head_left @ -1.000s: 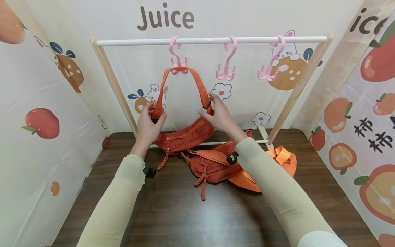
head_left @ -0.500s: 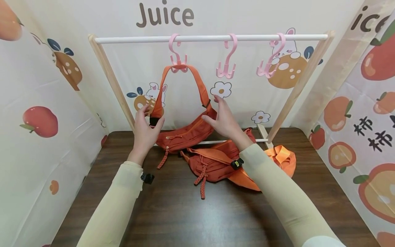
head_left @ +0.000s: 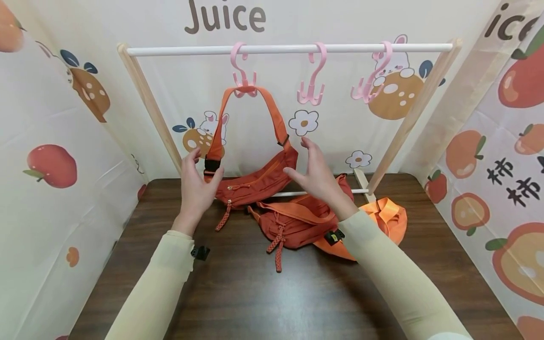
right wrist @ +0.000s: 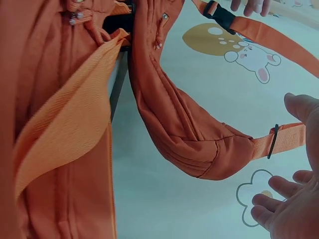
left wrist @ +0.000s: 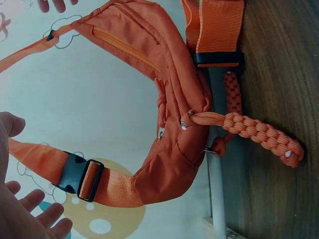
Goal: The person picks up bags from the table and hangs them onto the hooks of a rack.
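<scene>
An orange-red waist bag hangs by its strap from the leftmost pink hook. My left hand is beside the strap's black buckle, fingers spread and holding nothing. In the left wrist view, the fingers of the left hand stand apart from the buckle. To the right of the bag is my right hand, also spread. The right wrist view shows a gap between the right hand and the strap's slider. A braided zipper pull dangles below the bag.
On the wooden table, a second waist bag lies under the right forearm, with bright orange fabric beside it. A rack's white bar carries a middle pink hook and a right pink hook.
Both hands have drawn away from the hanging bag, the left one leftward and the right one rightward and down. The bag stays on its hook.
</scene>
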The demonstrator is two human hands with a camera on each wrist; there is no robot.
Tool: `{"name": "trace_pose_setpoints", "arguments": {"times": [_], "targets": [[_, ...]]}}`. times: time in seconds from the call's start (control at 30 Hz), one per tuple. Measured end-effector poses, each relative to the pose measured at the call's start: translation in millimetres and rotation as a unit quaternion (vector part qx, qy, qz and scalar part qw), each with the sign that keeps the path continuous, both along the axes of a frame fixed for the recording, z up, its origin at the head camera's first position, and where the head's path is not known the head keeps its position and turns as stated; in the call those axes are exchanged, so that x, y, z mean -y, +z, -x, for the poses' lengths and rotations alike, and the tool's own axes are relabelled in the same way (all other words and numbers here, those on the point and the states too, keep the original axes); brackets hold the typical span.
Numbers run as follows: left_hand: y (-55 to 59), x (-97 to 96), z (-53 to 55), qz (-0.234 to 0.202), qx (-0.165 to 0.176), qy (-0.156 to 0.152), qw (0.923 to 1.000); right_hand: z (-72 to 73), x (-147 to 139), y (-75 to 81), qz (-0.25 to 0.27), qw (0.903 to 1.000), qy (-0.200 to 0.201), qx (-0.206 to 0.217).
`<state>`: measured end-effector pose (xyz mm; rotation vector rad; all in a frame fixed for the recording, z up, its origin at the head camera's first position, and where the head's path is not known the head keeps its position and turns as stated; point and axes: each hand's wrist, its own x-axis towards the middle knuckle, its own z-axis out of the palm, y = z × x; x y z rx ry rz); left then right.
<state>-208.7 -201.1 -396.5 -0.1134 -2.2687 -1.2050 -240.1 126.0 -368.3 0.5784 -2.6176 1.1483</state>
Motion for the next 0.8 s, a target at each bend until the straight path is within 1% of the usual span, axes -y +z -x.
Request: {"name": "trace_pose_setpoints", "arguments": {"times": [0.2,0.33,0.53,0.7,0.8], "targets": [[-5.2,-1.5,-5.5,0.013,0.001,0.001,0.9999,-12.0,-5.6,-5.6,-0.02,0.9998,0.004,0.003],[-8.0,-4.2,-9.9,0.024,-0.013,0.002,0.9996,-20.2,-11.1,-11.4,-0.034,0.9993,0.008,0.009],[-13.1,-9.1,-17.7,0.055,-0.037,0.004,0.9978,-32.0,-23.2,-23.7,-0.064,0.9977,0.018,0.008],[-17.1,-13.7,-24.4,0.071,-0.048,0.003,0.9963,-41.2,-30.0,-33.4,-0.093,0.995,0.012,0.033],[-21.3,-17.9,-27.7,0.07,-0.048,-0.001,0.9964,-46.2,-34.1,-40.2,-0.111,0.9924,0.008,0.053]]}}
